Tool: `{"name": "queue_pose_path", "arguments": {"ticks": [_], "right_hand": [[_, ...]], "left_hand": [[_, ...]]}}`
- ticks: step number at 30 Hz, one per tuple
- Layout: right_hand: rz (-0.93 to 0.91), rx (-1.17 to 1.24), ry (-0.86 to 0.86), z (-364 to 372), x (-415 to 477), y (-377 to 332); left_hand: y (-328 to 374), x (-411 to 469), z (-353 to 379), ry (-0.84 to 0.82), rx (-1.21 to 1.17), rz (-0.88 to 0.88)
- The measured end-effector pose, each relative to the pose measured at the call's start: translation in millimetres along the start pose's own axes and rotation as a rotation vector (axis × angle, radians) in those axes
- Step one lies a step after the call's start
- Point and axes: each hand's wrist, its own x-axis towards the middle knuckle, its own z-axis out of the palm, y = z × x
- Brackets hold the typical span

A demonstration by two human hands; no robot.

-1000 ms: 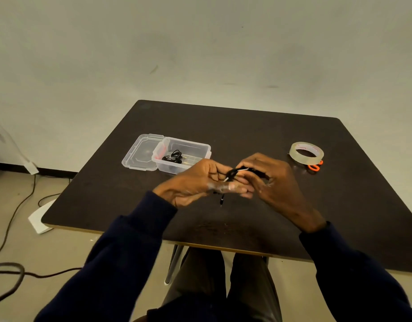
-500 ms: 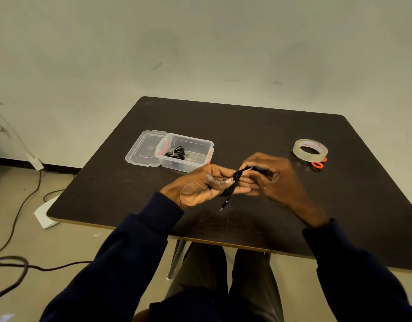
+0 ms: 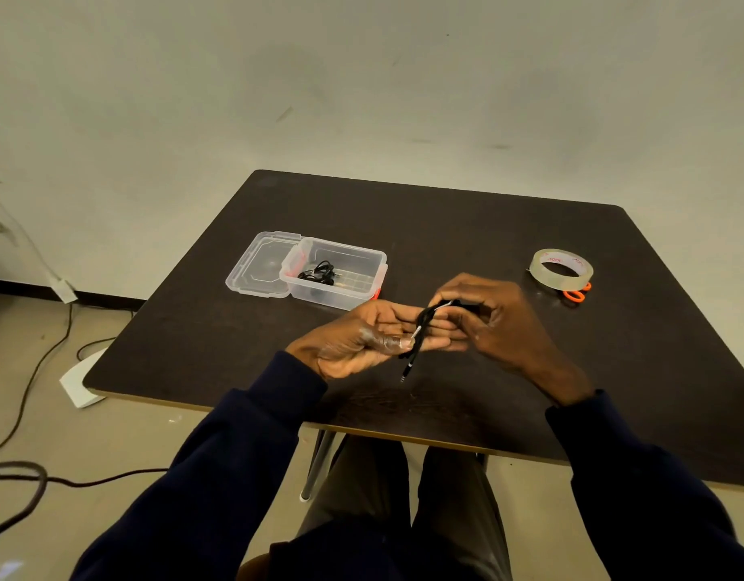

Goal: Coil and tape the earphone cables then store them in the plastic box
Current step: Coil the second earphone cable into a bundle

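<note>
Both hands meet over the middle of the dark table (image 3: 466,228). My left hand (image 3: 362,339) and my right hand (image 3: 494,320) pinch a coiled black earphone cable (image 3: 422,325) between them, with a strip of clear tape at my left thumb. The cable's plug (image 3: 406,371) hangs down below the fingers. To the left stands the clear plastic box (image 3: 362,255), open, with another coiled black earphone (image 3: 320,273) inside. A roll of clear tape (image 3: 562,268) lies at the right.
The box's clear lid (image 3: 259,266) lies against its left side. Orange scissor handles (image 3: 575,293) poke out from behind the tape roll. Dark cables (image 3: 30,480) and a white object (image 3: 79,381) lie on the floor at the left.
My hands stay joined on the cable; the fingers have shifted slightly along the coil, and the plug hangs a little lower. The camera view has drifted.
</note>
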Motion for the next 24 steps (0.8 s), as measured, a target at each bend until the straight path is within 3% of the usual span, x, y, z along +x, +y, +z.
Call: {"name": "queue_pose_path", "arguments": {"ticks": [3,8,14,20,24], "right_hand": [[-0.009,-0.015,-0.014,1.2,0.8,-1.5],[0.001,-0.038,0.001,7.3,0.3,-0.4],[0.056,-0.066,0.018,3.9,5.3,1.8],[0.204,-0.02,0.064,-5.1,8.8,6.9],[0.282,-0.013,0.026,0.8,12.5,8.0]], "left_hand": [[-0.5,1.5,1.2,0.093,0.142,0.043],[-9.6,13.1,12.8,0.538,0.032,0.226],[-18.1,15.9,12.2,0.823,0.241,0.439],[-23.4,1.9,0.9,0.672,0.456,0.349],[-27.3,2.5,2.6,0.622,0.405,0.31]]}}
